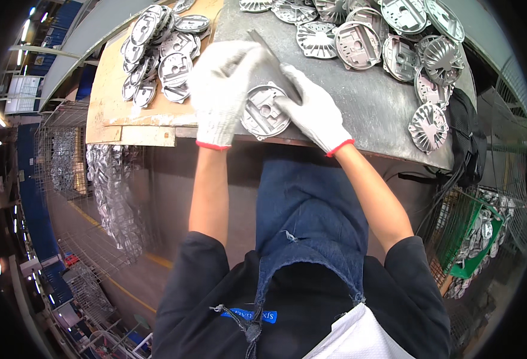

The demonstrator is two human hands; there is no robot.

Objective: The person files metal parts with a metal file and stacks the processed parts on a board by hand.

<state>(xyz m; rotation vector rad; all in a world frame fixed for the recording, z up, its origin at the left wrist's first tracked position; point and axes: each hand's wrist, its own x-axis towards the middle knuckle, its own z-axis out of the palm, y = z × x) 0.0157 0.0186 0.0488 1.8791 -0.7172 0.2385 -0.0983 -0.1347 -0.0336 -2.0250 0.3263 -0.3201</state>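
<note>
A round silver-grey cast metal cover (pixel 266 111) lies near the front edge of the grey worktop, its ribbed, recessed side up. My right hand (pixel 315 110), in a white knit glove with a red cuff, is closed around a flat dark grey bar that looks like a file (pixel 265 45). That bar slants up and left above the cover, and the thumb is close to the cover's right rim. My left hand (pixel 222 90), gloved the same way, is at the cover's left and is smeared by motion. Its fingertips are near the bar; whether they grip it is unclear.
More cast covers (pixel 176 69) are piled on cardboard (pixel 109 110) at the left. Another heap (pixel 359 45) spreads along the worktop's far and right sides. A black bag (pixel 470 140) hangs at the right edge. Wire cages (pixel 66 155) and a green bin (pixel 476 239) hold metal parts.
</note>
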